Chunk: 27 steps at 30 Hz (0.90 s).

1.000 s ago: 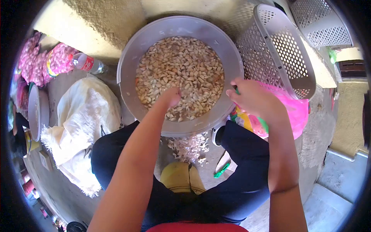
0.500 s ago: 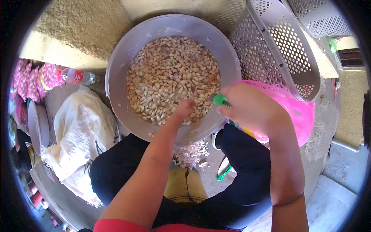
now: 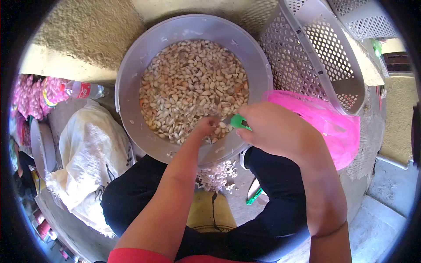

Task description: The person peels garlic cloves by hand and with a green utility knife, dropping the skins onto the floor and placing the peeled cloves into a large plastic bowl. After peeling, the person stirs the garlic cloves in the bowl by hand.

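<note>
A wide grey basin (image 3: pixel 136 57) holds a heap of garlic cloves (image 3: pixel 193 79) in what looks like water. Over the near part of the heap is my left hand (image 3: pixel 207 126), its fingers pinched together; whatever they hold is too small to make out. My right hand (image 3: pixel 267 127) is closed round the green handle of a knife (image 3: pixel 239 122), above the basin's right near side. The blade points left toward my left fingertips. Pale garlic skins (image 3: pixel 217 174) lie on the floor just below the basin.
Perforated grey crates (image 3: pixel 302 57) stand at the upper right, with a pink bag (image 3: pixel 329 131) below. A white sack (image 3: pixel 92 149), a bottle (image 3: pixel 87 90) and pink net bags (image 3: pixel 33 96) are at the left. A second green-handled knife (image 3: pixel 254 196) lies near my leg.
My right hand has moved left with the knife, bringing the blade close to my left fingers. The left hand has barely shifted.
</note>
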Motion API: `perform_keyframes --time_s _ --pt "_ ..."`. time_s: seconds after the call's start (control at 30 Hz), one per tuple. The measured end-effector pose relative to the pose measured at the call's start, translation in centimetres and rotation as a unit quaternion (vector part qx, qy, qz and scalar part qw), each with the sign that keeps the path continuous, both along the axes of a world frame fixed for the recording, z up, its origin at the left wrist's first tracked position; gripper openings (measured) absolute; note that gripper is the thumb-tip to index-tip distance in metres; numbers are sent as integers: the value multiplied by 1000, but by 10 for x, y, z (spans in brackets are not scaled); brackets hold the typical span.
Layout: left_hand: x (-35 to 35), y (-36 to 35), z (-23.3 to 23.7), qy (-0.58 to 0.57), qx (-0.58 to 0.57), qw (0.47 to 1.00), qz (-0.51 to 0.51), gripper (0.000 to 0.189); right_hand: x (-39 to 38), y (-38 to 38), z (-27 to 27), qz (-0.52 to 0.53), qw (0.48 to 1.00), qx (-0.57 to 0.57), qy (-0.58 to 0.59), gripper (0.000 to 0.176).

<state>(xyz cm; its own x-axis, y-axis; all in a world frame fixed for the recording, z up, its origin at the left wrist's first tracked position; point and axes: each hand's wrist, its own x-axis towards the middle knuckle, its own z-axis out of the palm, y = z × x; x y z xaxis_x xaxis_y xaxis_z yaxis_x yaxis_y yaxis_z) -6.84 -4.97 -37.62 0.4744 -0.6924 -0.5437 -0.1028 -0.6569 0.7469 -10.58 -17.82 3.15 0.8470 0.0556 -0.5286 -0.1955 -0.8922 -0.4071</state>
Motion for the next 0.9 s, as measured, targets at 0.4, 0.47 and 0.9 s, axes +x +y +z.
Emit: perform_keyframes --time_s 0.4,0.47,0.9 --pt "31 7 101 382 -194 879 210 22 0 -9 -18 -49 997 12 -52 25" --pt "42 2 124 404 -226 862 208 21 3 -11 -15 -71 995 12 -69 29" --pt "69 8 351 297 -484 797 206 28 13 13 3 -324 886 210 -255 38"
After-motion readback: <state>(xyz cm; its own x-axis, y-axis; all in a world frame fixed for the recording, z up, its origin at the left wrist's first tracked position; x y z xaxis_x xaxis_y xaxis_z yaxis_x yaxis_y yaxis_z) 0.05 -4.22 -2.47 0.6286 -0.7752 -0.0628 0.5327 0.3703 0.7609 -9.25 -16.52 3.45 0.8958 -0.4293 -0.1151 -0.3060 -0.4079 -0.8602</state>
